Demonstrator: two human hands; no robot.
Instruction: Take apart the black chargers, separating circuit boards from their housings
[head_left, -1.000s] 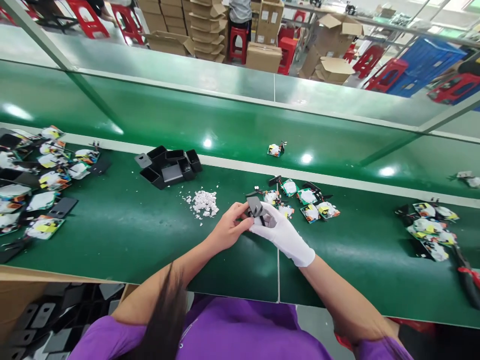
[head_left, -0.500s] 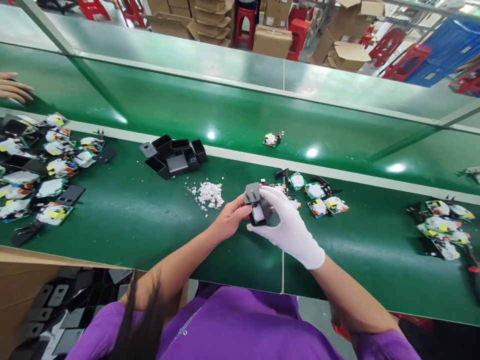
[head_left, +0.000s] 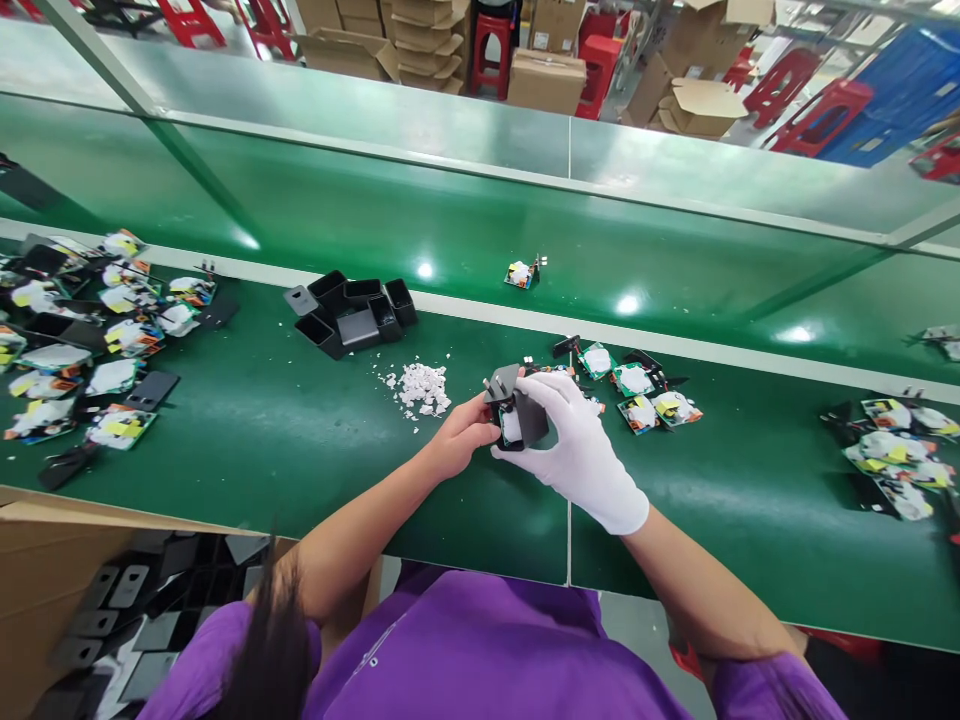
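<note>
A black power adapter with its end cap swung aside is held between both hands above the green bench. White filler and a bit of circuit board show inside its housing. My bare left hand grips it from the left, thumb on the near side. From the right, my white-gloved right hand has fingers over the top and the thumb underneath. Two metal prongs stick up from the cap. Just beyond the hands lie several circuit boards with white filler, partly hidden by the glove.
White crumbs are heaped left of the hands, with black empty housings behind them. More boards are piled far left and others far right. One board lies beyond the pale strip. A carton of housings stands lower left.
The adapter has turned slightly in my hands, showing more of its flat side. The lone board beyond the strip has moved left. Another person's hand has left the far left.
</note>
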